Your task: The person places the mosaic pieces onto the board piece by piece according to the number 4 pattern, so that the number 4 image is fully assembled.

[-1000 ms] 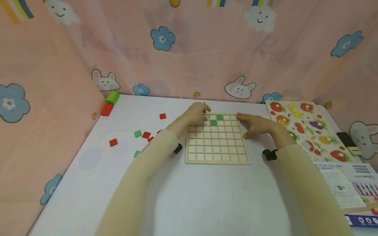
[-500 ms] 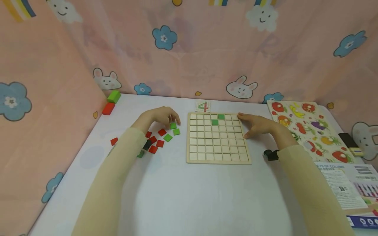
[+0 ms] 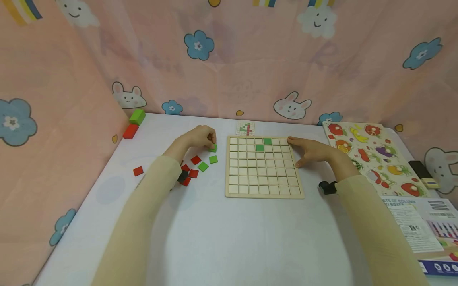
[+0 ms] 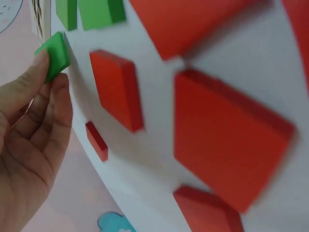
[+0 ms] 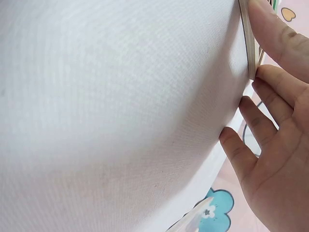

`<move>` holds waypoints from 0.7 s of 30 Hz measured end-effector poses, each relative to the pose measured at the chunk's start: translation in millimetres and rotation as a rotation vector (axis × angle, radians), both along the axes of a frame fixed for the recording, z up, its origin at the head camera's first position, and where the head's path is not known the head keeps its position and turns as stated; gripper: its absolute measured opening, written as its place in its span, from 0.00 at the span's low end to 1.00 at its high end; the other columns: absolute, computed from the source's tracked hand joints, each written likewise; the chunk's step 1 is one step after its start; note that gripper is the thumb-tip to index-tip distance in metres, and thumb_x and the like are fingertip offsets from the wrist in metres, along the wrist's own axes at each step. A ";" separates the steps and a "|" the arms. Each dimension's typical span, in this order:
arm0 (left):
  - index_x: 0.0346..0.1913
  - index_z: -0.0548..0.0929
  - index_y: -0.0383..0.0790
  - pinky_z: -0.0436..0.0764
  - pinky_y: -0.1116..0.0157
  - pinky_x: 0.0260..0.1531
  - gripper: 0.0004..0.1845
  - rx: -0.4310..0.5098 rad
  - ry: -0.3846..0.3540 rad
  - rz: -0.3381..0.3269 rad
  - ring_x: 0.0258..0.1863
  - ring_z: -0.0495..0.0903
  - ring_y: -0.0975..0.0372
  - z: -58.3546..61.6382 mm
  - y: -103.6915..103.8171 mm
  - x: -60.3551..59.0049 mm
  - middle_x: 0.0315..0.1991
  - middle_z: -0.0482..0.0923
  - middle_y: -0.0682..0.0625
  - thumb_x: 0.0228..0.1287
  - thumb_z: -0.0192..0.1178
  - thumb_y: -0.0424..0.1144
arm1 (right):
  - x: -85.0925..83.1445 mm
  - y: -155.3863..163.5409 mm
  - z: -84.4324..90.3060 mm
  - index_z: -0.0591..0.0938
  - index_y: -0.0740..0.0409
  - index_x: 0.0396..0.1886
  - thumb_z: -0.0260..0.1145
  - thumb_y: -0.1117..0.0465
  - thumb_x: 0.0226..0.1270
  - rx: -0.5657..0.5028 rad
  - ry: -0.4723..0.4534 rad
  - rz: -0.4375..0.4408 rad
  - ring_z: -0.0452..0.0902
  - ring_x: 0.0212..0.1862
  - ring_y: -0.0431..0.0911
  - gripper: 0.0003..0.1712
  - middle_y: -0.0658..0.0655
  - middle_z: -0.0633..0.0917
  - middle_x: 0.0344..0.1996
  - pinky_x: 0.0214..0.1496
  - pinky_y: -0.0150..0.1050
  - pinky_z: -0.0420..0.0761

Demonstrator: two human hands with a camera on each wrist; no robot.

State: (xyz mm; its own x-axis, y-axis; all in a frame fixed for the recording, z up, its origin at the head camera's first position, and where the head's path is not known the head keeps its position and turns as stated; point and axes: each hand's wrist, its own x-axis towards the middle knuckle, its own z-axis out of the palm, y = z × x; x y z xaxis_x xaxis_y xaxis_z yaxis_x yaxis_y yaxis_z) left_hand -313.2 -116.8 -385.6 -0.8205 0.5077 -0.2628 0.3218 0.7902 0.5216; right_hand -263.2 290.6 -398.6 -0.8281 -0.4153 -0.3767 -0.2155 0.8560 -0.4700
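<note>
Left hand point(image 3: 196, 138) pinches a green square tile point(image 3: 213, 148) between thumb and fingertips point(image 4: 42, 62), just left of the wooden grid board point(image 3: 264, 168). More red and green tiles point(image 3: 196, 166) lie below those fingers. Right hand point(image 3: 312, 151) rests straight-fingered, slightly spread, touching the board's right edge.
</note>
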 end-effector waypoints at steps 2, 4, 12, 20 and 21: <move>0.36 0.81 0.38 0.73 0.68 0.37 0.05 0.059 0.024 0.026 0.35 0.73 0.60 -1.1 7.1 -1.3 0.34 0.78 0.49 0.62 0.67 0.33 | -0.7 0.6 -0.2 0.54 0.59 0.78 0.77 0.54 0.50 0.003 0.000 0.003 0.39 0.80 0.64 0.60 0.61 0.49 0.80 0.78 0.66 0.44; 0.37 0.81 0.38 0.74 0.69 0.36 0.05 0.113 0.048 0.051 0.34 0.74 0.61 -1.9 16.9 -1.6 0.34 0.79 0.49 0.62 0.67 0.34 | -1.1 0.8 -0.2 0.54 0.59 0.78 0.77 0.54 0.50 0.005 0.000 0.005 0.39 0.80 0.64 0.60 0.61 0.49 0.80 0.78 0.66 0.44; 0.38 0.82 0.38 0.75 0.69 0.39 0.06 0.239 0.051 0.071 0.36 0.76 0.61 -3.5 70.3 12.6 0.37 0.82 0.47 0.62 0.68 0.35 | 0.1 -0.4 0.4 0.54 0.59 0.78 0.77 0.55 0.50 0.002 -0.003 -0.004 0.39 0.81 0.64 0.60 0.61 0.48 0.80 0.78 0.66 0.43; 0.38 0.82 0.37 0.75 0.69 0.40 0.05 0.175 0.113 -0.053 0.36 0.76 0.62 -11.0 110.7 29.6 0.38 0.84 0.46 0.62 0.67 0.34 | 2.9 -0.7 2.8 0.54 0.60 0.78 0.77 0.56 0.49 -0.029 -0.013 -0.018 0.38 0.81 0.64 0.60 0.62 0.48 0.80 0.78 0.66 0.43; 0.38 0.82 0.37 0.75 0.69 0.39 0.05 0.166 0.120 -0.063 0.35 0.76 0.62 -10.7 113.2 31.4 0.38 0.84 0.46 0.62 0.67 0.33 | 3.0 -0.7 2.9 0.54 0.60 0.78 0.77 0.56 0.49 -0.030 -0.014 -0.019 0.38 0.81 0.64 0.60 0.62 0.48 0.80 0.78 0.66 0.43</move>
